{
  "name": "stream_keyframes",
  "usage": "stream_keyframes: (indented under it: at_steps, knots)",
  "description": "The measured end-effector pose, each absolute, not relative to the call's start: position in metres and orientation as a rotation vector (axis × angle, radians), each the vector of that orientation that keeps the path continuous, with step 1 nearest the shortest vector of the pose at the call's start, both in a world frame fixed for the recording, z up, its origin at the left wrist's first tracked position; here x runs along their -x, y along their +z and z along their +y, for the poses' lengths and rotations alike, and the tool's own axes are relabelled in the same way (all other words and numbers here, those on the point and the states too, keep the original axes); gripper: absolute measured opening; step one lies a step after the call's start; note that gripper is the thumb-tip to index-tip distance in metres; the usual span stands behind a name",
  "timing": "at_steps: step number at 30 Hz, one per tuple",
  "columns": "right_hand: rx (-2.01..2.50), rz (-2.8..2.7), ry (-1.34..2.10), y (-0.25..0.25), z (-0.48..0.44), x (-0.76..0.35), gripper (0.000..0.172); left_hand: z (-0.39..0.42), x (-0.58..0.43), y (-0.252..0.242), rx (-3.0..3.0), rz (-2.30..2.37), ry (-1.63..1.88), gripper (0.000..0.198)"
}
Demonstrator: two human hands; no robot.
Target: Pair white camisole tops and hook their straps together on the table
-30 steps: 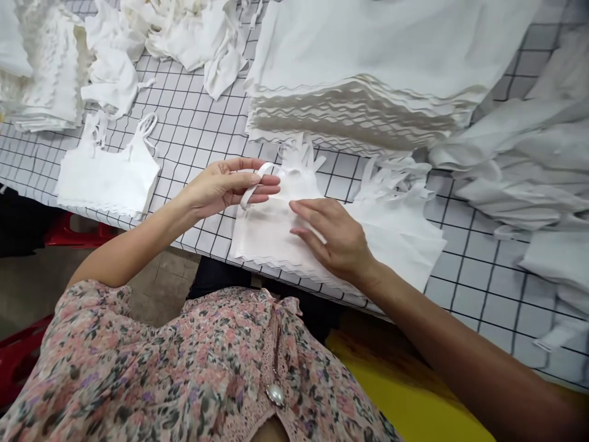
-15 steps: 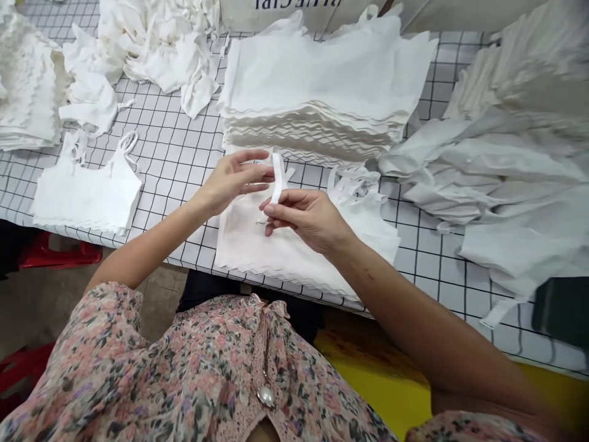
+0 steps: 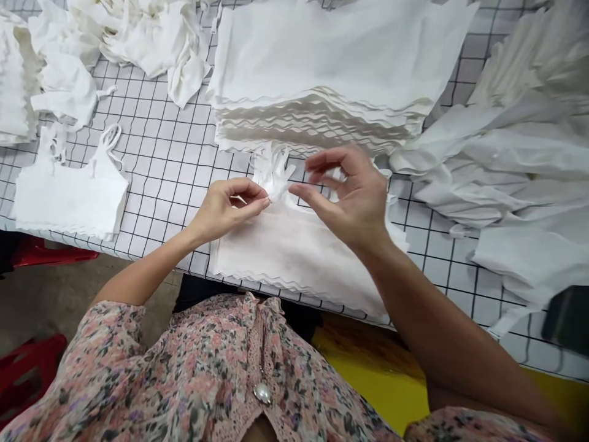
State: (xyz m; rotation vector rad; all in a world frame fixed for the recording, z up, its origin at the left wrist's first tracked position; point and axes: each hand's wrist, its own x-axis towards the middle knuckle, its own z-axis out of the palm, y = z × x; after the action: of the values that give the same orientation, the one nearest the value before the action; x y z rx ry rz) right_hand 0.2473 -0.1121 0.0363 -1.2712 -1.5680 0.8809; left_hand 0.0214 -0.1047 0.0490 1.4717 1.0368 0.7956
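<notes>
A stack of white camisole tops [image 3: 294, 245] with scalloped hems lies at the table's front edge, in front of me. My left hand [image 3: 234, 205] is closed in a pinch at the foot of the top's left strap bunch [image 3: 272, 170]. Whatever sits between its fingertips is too small to name. Just right of those straps, my right hand [image 3: 352, 199] hovers over the top's neckline with thumb and fingers apart, holding nothing. It partly hides the right-hand straps.
Behind is a tall stack of white garments [image 3: 331, 67] with wavy edges. White garments are heaped on the right [image 3: 501, 159] and back left [image 3: 142, 37]. Another small white top [image 3: 71, 190] lies left on the checked tablecloth [image 3: 161, 144]. A red stool [image 3: 32, 374] stands below.
My right hand has let go of the white strap, opened and moved right and up. My left hand has gone from spread fingers to a pinch, slightly lower. The view has shifted.
</notes>
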Motion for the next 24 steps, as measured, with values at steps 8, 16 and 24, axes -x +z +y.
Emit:
stream_keyframes:
  at_steps: [8,16,24]
  knots:
    - [1.125,-2.098,0.797,0.040,-0.107,-0.260,0.024,-0.102,-0.031,0.055,-1.858,0.969,0.738,0.013]
    - [1.267,-1.975,0.727,0.029,-0.127,-0.267,0.017,-0.119,-0.035,0.012,-2.264,1.248,0.519,0.030]
    - [1.310,-1.907,0.743,0.014,-0.143,-0.259,0.026,-0.123,-0.040,0.008,-2.202,1.164,0.546,0.024]
